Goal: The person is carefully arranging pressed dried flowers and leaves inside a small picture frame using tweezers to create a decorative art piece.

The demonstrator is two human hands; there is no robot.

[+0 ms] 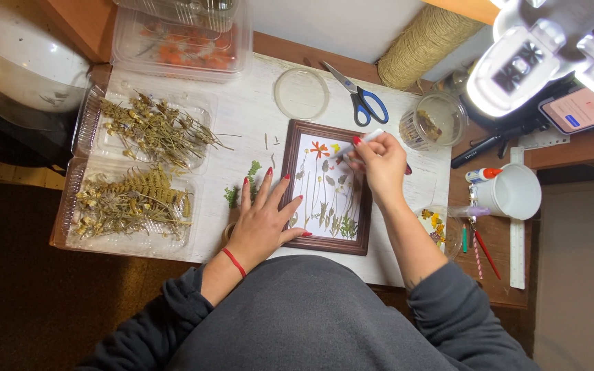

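**A:** Middle of the frame: small brown picture frame [329, 187] lying flat on the white tabletop [249, 117], pressed flowers [328, 189] laid out on its white backing. Left hand [264, 221] flat on the frame's left edge, fingers spread wide, gripping nothing, just pinning it down. Right hand [379, 163] over the upper right corner, fingers pinched shut around a thin white pen-like tool [364, 141], tip aimed down at the flowers near the orange bloom. Glue or not? Can't tell from here.

**B:** Looks risky around that tip. Dried petals that thin probably crumble or tear with a bit too much pressure. And with the right wrist hanging over the right side of the layout, one low drag could likely shove the stems out of place.

**A:** Agreed. Also the left palm: any slip inward and those lower left stems might get crushed. Small green sprigs [242, 187] sitting loose just left of the frame, easy to brush off with a sleeve.

**B:** Clutter on the right too. White cup [515, 192] and a clear round tub [434, 120] close to the right elbow's path, blue-handled scissors [360, 97] just above the frame. Quick reach = probable knock.

**A:** Far left, two clear trays of dried plants [132, 168], well apart from the hands. Safe enough there.
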